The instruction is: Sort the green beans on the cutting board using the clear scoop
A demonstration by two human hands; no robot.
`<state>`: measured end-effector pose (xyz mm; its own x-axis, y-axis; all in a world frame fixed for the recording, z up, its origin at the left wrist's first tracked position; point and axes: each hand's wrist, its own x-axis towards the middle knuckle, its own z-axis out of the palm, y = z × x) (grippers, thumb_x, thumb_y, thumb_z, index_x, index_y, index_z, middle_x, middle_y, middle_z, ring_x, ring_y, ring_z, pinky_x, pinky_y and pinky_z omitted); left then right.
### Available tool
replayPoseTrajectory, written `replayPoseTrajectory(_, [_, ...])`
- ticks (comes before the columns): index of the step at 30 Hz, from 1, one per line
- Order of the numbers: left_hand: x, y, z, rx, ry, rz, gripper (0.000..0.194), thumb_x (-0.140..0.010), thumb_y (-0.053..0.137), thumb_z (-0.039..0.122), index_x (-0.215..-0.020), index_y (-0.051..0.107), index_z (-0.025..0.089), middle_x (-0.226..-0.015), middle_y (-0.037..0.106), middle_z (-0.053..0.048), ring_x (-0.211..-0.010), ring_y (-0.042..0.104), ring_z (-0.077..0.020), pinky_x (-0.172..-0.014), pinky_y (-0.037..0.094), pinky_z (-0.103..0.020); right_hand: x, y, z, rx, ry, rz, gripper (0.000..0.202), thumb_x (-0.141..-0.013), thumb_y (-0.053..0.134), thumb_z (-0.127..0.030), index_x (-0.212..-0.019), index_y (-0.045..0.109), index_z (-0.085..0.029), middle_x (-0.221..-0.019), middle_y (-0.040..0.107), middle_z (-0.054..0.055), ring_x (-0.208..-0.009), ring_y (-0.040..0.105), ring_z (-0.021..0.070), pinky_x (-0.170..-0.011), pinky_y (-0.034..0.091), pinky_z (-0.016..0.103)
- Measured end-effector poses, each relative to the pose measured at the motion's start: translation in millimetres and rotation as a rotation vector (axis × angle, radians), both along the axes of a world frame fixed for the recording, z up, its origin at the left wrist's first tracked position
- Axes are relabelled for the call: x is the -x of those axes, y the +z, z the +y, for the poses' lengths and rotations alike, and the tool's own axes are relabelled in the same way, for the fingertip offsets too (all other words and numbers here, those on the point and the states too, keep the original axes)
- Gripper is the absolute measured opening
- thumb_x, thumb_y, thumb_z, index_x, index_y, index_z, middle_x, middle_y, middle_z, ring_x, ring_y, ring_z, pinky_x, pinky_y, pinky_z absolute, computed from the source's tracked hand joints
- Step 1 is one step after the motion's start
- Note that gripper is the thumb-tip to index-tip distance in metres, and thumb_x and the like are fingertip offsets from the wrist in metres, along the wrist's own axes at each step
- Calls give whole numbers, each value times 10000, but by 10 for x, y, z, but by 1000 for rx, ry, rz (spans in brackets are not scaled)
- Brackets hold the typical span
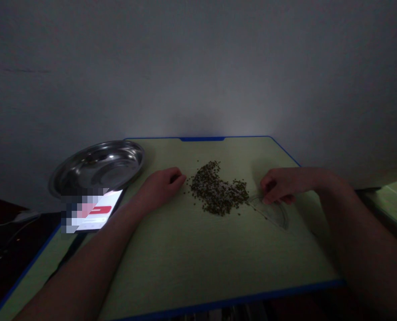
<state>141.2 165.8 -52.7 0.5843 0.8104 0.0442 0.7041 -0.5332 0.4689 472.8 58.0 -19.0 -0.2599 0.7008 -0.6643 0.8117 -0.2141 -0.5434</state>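
A heap of small green-brown beans mixed with tiny white grains (215, 191) lies mid-table. To its left rests my left hand (165, 183), curled into a loose fist on the tabletop, with no object visible in it. On the other side, my right hand (277, 185) has its fingers closed at the inner part of a clear plastic protractor (280, 218). The protractor lies low over the table, and the left end of its straight edge reaches the heap's right side. My fingers hide part of its arc.
The pale green table (198, 258) has a blue rim and backs onto a grey wall (198, 67). A shiny metal basin (114, 171) sits at the back left. Close by it is a lit phone (100, 214), partly blurred out. White cables (18, 220) run at the far left.
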Motion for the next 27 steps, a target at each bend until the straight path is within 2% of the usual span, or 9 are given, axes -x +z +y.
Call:
replayPoseTrajectory(7, [7,-27,22,-13,-7,-14,313,-868,426,424,-739,580,183,-732,634,-38,-645,541,-169,-600,352,-296,217,67,-30,38,22,-29,267,-728,658,-414,-665,589,-164,-552,588,-11,-469,538,113,-454,409,232])
replayPoseTrajectory(16, [3,-11,10,-11,4,5,317,-870,419,431,-740,573,187,-725,643,-39,-654,542,-171,-584,351,-285,473,69,-60,35,83,-48,238,-755,626,-381,-678,570,-163,-555,593,-7,-456,539,111,-431,405,224])
replayPoseTrajectory(27, [-11,28,-19,1,13,7,316,-862,418,432,-754,586,187,-726,638,-37,-666,549,-176,-598,364,-289,741,44,-83,-42,125,-22,245,-811,593,-396,-710,525,-184,-566,594,-14,-471,569,119,-424,412,214])
